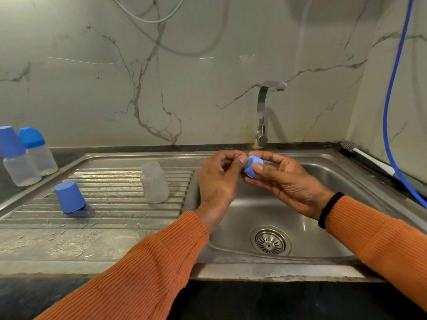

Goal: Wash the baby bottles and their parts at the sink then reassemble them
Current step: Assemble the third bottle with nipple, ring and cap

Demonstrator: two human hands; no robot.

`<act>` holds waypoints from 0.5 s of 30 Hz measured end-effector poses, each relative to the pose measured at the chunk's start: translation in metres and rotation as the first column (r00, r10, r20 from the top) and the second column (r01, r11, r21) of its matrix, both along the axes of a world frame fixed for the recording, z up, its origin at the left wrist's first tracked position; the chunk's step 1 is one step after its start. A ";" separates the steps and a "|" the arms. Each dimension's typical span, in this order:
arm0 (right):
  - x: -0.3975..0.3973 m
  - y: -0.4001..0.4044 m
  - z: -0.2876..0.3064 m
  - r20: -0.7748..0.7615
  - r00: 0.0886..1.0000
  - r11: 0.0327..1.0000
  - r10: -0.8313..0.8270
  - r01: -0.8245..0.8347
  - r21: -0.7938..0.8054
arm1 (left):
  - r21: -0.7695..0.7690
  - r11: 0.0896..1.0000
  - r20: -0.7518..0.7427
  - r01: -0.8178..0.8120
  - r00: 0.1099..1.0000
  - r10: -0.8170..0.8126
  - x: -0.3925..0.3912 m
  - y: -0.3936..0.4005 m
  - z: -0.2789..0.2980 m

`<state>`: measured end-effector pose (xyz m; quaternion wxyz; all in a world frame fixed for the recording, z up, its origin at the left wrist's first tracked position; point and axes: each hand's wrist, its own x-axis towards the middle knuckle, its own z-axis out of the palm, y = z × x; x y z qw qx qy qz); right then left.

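At frame centre above the sink (323, 181), we see our right hand (284, 181) gripping a blue collar ring (251, 168), left hand (219, 179) pinching its clear teat, open bottle (154, 184) standing left on the drainboard.

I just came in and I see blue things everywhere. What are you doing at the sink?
A person is putting baby bottle parts together over the sink basin. The right hand holds a blue collar ring, and the left hand pinches a clear teat at it. A bare bottle and a blue cap wait on the drainboard. Two capped bottles stand at the far left.
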<state>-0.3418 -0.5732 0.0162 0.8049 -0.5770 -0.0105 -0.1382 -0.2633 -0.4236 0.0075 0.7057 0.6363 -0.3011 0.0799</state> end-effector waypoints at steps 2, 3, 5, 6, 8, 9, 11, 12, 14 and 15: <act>-0.001 0.000 0.001 -0.002 1.000 1.000 0.010 -0.010 -0.008 | -0.006 1.000 -0.022 0.011 1.000 -0.011 0.001 0.000 0.000; -0.001 0.000 0.002 -0.003 1.000 1.000 0.014 -0.014 -0.017 | -0.011 1.000 -0.029 0.015 0.999 -0.016 0.003 0.000 0.000; -0.002 0.000 0.003 -0.008 1.000 1.000 0.013 -0.013 -0.029 | 0.003 1.000 -0.026 0.014 1.000 -0.014 0.006 0.000 -0.001; -0.002 0.001 0.003 -0.008 1.000 1.000 0.009 -0.009 -0.029 | 0.011 1.000 -0.018 0.015 1.000 -0.014 0.007 0.000 -0.001; -0.002 0.001 0.002 -0.007 1.000 1.000 0.000 0.000 -0.024 | 0.019 0.999 -0.017 0.039 0.999 -0.038 0.007 0.003 0.000; -0.002 0.001 0.001 -0.011 1.000 1.000 -0.004 0.004 -0.025 | 0.025 0.998 -0.029 0.064 0.998 -0.064 0.008 0.003 -0.001; -0.001 -0.002 -0.002 -0.023 1.000 0.999 -0.010 0.009 -0.035 | 0.062 0.993 -0.055 0.098 0.994 -0.095 0.010 0.001 -0.001; 0.000 -0.003 -0.003 -0.026 1.000 0.999 -0.014 0.013 -0.040 | 0.074 0.991 -0.075 0.110 0.992 -0.104 0.010 0.000 0.001; 0.001 -0.004 -0.003 -0.020 0.999 0.998 -0.027 0.026 -0.049 | 0.052 0.987 -0.119 0.153 0.982 -0.146 0.009 -0.001 0.005; 0.001 -0.003 -0.002 -0.013 0.999 0.998 -0.033 0.032 -0.054 | 0.018 0.984 -0.140 0.175 0.975 -0.171 0.008 -0.001 0.007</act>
